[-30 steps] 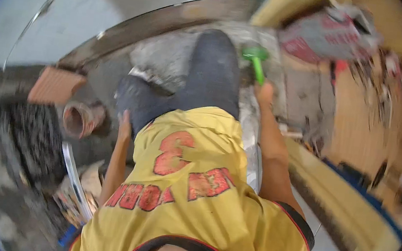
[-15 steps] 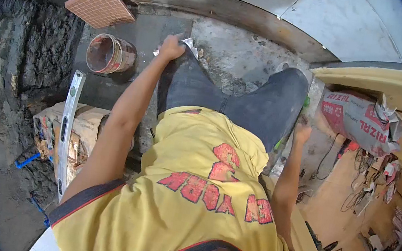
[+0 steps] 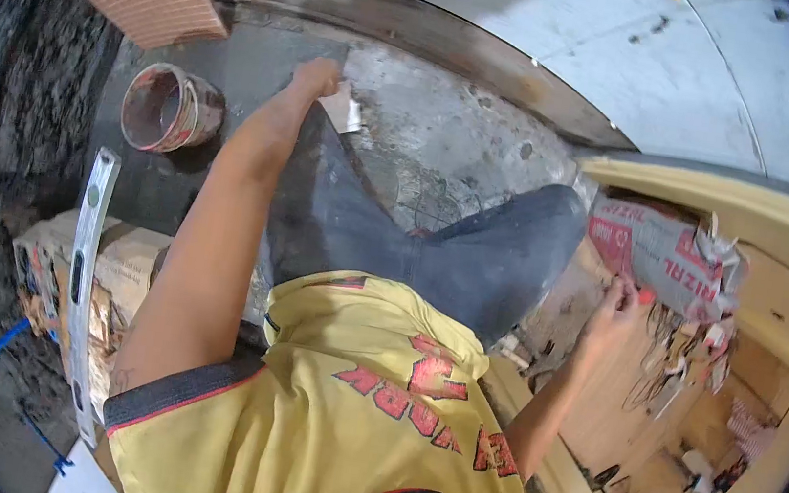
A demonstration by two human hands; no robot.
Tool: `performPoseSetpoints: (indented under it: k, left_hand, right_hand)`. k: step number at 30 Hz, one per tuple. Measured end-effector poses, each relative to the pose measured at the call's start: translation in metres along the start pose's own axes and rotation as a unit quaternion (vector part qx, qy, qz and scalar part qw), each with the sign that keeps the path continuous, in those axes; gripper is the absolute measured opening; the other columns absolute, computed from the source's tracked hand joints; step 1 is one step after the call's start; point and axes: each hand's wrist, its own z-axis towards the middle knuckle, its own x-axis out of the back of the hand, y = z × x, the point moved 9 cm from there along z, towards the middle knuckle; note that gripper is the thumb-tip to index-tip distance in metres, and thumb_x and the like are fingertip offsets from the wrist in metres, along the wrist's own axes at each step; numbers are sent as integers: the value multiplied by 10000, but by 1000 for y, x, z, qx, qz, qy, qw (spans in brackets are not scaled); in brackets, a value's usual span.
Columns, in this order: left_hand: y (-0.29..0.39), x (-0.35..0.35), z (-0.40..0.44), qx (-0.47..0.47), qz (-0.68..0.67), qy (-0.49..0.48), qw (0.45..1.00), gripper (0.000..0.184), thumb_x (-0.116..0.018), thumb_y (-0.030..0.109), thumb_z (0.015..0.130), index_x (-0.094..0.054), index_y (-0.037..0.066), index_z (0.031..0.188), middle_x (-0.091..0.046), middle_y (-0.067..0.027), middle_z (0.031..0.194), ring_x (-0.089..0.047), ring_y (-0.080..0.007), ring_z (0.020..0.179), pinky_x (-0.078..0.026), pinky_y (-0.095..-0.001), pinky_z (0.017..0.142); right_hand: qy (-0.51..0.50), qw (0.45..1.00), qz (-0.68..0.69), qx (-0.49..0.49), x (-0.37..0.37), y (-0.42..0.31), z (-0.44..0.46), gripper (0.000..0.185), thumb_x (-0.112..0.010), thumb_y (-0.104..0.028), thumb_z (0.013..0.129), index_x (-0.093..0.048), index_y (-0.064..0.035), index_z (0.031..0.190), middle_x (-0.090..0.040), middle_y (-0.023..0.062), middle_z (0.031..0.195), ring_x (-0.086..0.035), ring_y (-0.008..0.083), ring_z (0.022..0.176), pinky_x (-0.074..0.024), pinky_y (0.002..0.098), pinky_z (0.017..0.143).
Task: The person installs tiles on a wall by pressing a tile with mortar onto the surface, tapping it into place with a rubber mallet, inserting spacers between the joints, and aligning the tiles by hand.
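Observation:
My left hand point(image 3: 316, 79) is closed at the upper middle, over the floor beside my left knee. From under it sticks out a flat, pale tool like a trowel point(image 3: 340, 110); its handle is hidden by the fingers. My right hand point(image 3: 616, 301) is raised to the right of my right knee, its fingers half curled and slightly apart, with nothing visible in them. It is nearest to a grey and red RIZAL bag point(image 3: 662, 252), which lies behind it. Smooth grey mortar point(image 3: 271, 49) meets rough, pale floor point(image 3: 414, 86) near my left hand.
A dirty bucket point(image 3: 196, 114) and a reddish gridded tile point(image 3: 159, 1) stand at the left. A metal spirit level point(image 3: 91, 249) leans on a cardboard box point(image 3: 133, 249). Cords and scraps point(image 3: 666, 364) litter the wooden surface at right. A low wall edge point(image 3: 421, 33) runs along the back.
My right hand has moved outward and up from beside my knee, towards the bag. My left hand stays by my left knee, with more of the pale tool showing. The camera view has shifted.

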Motion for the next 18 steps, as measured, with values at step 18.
performPoseSetpoints:
  k: [18]
  left_hand:
    - [59, 127, -149, -184, -580, 226, 761, 137, -687, 78, 952, -682, -21, 1046, -705, -26, 858, -630, -93, 785, -516, -287, 740]
  right_hand:
    - [-425, 850, 129, 283, -407, -256, -91, 331, -737, -253, 897, -749, 36, 1058, -764, 208, 990, -742, 299, 886, -547, 395, 822]
